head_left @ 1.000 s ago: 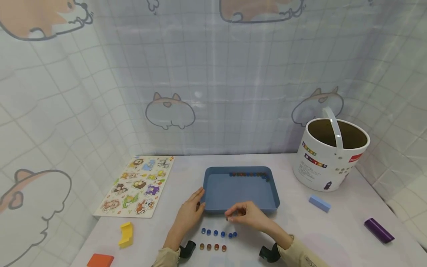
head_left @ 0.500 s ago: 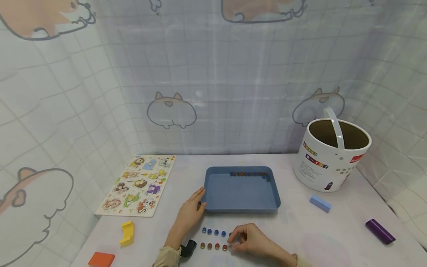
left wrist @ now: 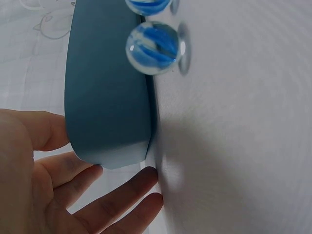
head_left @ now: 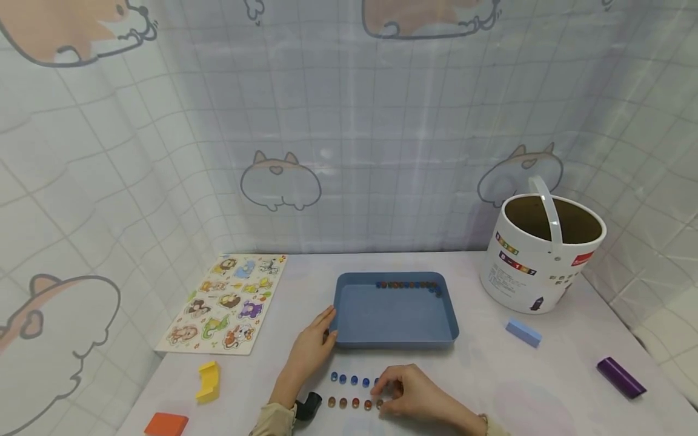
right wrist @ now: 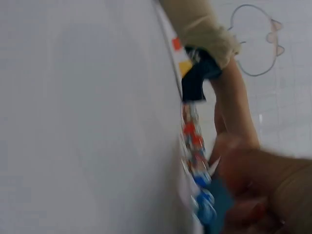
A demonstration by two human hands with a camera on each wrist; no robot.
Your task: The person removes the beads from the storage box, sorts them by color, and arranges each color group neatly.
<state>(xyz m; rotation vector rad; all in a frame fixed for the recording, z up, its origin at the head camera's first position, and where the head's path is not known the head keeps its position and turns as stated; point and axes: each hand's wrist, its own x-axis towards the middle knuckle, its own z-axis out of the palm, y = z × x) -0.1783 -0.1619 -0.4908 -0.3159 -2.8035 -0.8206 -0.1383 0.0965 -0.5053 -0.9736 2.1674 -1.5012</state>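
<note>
Blue plastic forms the tray (head_left: 396,318), which is set at the middle of the table (head_left: 545,387). Its near-left corner is touched by the left hand (head_left: 312,346), whose fingers are seen straight and relaxed in the left wrist view; nothing is gripped. A line of marbles (head_left: 408,284) is seen against the tray's far wall.

On the table in front of the tray, two short rows are laid out: blue marbles (head_left: 349,379) in the far row and amber marbles (head_left: 349,402) in the near row. One blue marble (left wrist: 153,48) is shown close up in the left wrist view, just beside the tray wall.

The right hand (head_left: 409,396) is placed at the right end of both rows, its fingers curled down onto the table. The fingertips appear closed on the last amber marble of the near row, though the contact is partly hidden by the hand. The right wrist view is blurred; only the coloured rows and the hand's edge are made out there.

Noted elsewhere: a puzzle board (head_left: 226,303) to the left, a yellow block (head_left: 207,382) and an orange block (head_left: 165,424) at the near left, a white bucket (head_left: 540,254) at the far right, a light blue block (head_left: 523,332) and a purple block (head_left: 620,376) on the right.
</note>
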